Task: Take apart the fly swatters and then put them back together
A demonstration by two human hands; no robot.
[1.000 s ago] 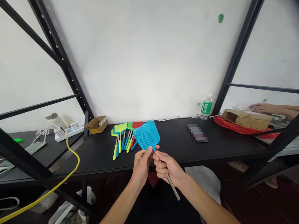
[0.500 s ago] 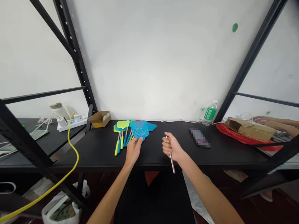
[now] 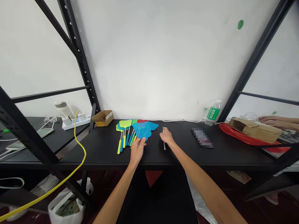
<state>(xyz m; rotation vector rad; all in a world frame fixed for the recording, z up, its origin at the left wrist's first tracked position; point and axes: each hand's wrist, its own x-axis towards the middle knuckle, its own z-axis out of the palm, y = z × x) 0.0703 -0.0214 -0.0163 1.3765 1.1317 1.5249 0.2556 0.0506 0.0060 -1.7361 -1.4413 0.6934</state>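
My left hand (image 3: 137, 150) pinches the lower edge of a blue mesh fly swatter head (image 3: 142, 130). To the right, my right hand (image 3: 166, 135) is closed around a thin metal rod (image 3: 164, 145), just above the black tabletop. The rod stands apart from the blue head. Several fly swatters lie in a fanned pile at the left, among them a yellow-green fly swatter (image 3: 125, 124) with a matching handle. Blue, green and red heads show behind the one in my left hand, partly covered by it.
An open cardboard box (image 3: 103, 118) sits at the back left. Toward the right are a blurred-out item (image 3: 202, 137), a water bottle (image 3: 213, 113) and a brown package (image 3: 257, 130) on red material (image 3: 233, 133). A yellow cable (image 3: 80, 146) hangs at left. Another person's hands (image 3: 273, 120) rest at far right.
My right hand has moved away from me with the rod, which now stands more upright in view. The blue head in my left hand has tilted slightly. The whole view has shifted a little.
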